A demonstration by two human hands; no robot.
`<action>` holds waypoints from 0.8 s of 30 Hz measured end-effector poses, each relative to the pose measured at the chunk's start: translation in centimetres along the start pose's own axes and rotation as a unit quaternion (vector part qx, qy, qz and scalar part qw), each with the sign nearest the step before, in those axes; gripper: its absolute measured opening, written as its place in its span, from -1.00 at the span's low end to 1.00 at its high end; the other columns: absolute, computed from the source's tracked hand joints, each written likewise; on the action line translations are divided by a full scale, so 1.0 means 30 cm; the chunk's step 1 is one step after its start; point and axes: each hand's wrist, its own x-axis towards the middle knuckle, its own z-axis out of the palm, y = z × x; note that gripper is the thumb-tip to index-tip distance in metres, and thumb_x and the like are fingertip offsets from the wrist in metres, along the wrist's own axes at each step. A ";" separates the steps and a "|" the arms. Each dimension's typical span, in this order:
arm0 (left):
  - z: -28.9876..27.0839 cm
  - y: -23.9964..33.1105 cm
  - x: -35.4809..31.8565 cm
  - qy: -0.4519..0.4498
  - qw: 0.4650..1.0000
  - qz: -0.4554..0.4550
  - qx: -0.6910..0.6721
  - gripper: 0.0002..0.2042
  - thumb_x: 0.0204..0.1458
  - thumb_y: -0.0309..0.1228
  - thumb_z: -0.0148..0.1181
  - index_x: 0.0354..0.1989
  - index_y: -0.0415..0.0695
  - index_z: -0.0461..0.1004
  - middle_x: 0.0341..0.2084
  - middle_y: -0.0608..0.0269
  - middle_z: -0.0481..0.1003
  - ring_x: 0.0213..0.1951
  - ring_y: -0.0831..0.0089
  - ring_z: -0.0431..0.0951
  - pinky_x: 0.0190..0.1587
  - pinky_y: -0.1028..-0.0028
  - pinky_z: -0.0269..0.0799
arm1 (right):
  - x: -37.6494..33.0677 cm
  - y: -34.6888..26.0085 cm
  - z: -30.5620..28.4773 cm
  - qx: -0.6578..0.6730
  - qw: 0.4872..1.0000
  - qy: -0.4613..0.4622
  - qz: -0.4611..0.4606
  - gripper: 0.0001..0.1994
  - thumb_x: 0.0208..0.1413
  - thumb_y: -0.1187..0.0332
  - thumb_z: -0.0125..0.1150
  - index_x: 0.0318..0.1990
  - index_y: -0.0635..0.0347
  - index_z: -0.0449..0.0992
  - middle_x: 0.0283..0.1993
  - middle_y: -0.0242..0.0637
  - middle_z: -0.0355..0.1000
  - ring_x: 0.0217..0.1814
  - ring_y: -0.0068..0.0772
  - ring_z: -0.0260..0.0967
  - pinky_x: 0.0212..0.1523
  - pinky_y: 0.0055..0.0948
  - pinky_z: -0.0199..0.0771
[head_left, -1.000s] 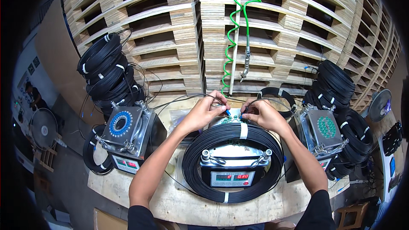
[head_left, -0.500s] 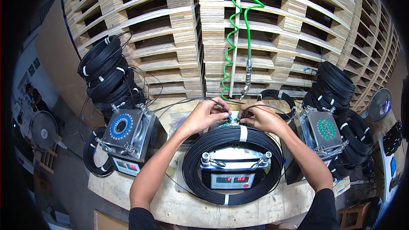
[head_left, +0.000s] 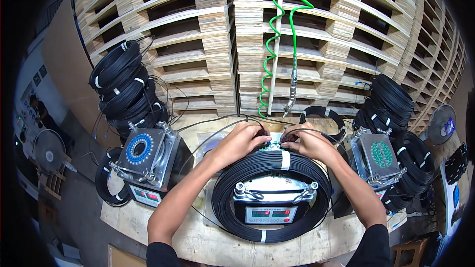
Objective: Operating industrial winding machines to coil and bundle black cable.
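Note:
Beyond a large coil of black cable, my left hand pinches a black cable end with a small blue connector. My right hand is beside it, thumb and fingers closed close to some small green holders; whatever is between those fingertips is hidden. The coil, bound with white ties, stands around the front of a metal bench machine with clamp posts and a display panel. Thin black cables arch past both wrists.
At the left stands a similar machine with a ring of blue connectors; at the right, one with green connectors. Stacked cable coils rise behind. A green air hose with a metal nozzle hangs before wooden pallets.
My left hand has lowered the blue connector slightly toward the green holders. My right hand has shifted a little to the right. The view has tilted slightly.

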 end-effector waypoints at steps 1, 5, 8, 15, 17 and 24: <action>0.001 0.006 0.002 -0.003 1.000 0.005 0.024 -0.75 0.17 -0.34 0.23 -0.25 -0.35 0.57 -0.30 -0.16 0.59 -0.21 0.03 0.61 -0.12 0.26 0.47 | 0.000 -0.003 0.001 0.001 1.000 -0.001 0.001 -0.76 0.07 0.38 0.37 -0.15 0.33 0.58 -0.27 -0.01 0.57 -0.27 -0.04 0.54 -0.21 -0.26 0.51; 0.014 -0.030 0.019 0.023 0.992 0.102 0.069 -0.76 0.16 -0.35 0.25 -0.31 -0.35 0.51 -0.40 -0.18 0.56 -0.30 -0.04 0.59 -0.20 0.19 0.47 | -0.015 -0.026 0.005 -0.058 0.997 0.009 0.040 -0.77 0.06 0.38 0.37 -0.15 0.27 0.59 -0.23 -0.03 0.56 -0.17 0.03 0.45 -0.09 -0.17 0.44; -0.006 -0.013 0.033 -0.016 0.996 0.075 0.052 -0.77 0.14 -0.37 0.29 -0.28 -0.34 0.52 -0.55 -0.10 0.53 -0.50 0.21 0.57 -0.38 0.31 0.44 | 0.011 -0.050 -0.016 -0.032 0.997 -0.017 0.074 -0.78 0.06 0.39 0.37 -0.14 0.26 0.59 -0.22 -0.01 0.55 -0.14 0.04 0.43 -0.05 -0.16 0.42; 0.000 0.017 0.037 -0.024 0.999 0.024 0.041 -0.78 0.10 -0.39 0.32 -0.33 -0.34 0.51 -0.48 -0.16 0.55 -0.41 -0.02 0.58 -0.30 0.19 0.46 | 0.007 -0.030 -0.007 -0.001 0.998 -0.027 0.065 -0.76 0.05 0.40 0.39 -0.16 0.35 0.59 -0.33 0.07 0.57 -0.27 0.02 0.57 -0.21 -0.22 0.53; 0.005 -0.007 0.035 -0.017 0.997 0.064 0.040 -0.77 0.11 -0.38 0.32 -0.33 -0.34 0.51 -0.47 -0.17 0.55 -0.40 -0.01 0.58 -0.30 0.21 0.46 | 0.014 -0.055 -0.016 0.025 0.995 -0.035 0.087 -0.76 0.05 0.39 0.40 -0.18 0.36 0.59 -0.33 0.08 0.57 -0.28 0.00 0.58 -0.23 -0.25 0.54; 0.009 -0.026 0.054 -0.010 0.993 0.091 0.070 -0.75 0.11 -0.37 0.32 -0.28 -0.36 0.52 -0.47 -0.22 0.52 -0.39 -0.09 0.54 -0.29 0.17 0.43 | -0.003 -0.013 0.008 0.048 0.995 -0.011 0.082 -0.77 0.05 0.40 0.41 -0.19 0.35 0.60 -0.35 0.02 0.59 -0.31 -0.14 0.61 -0.24 -0.32 0.56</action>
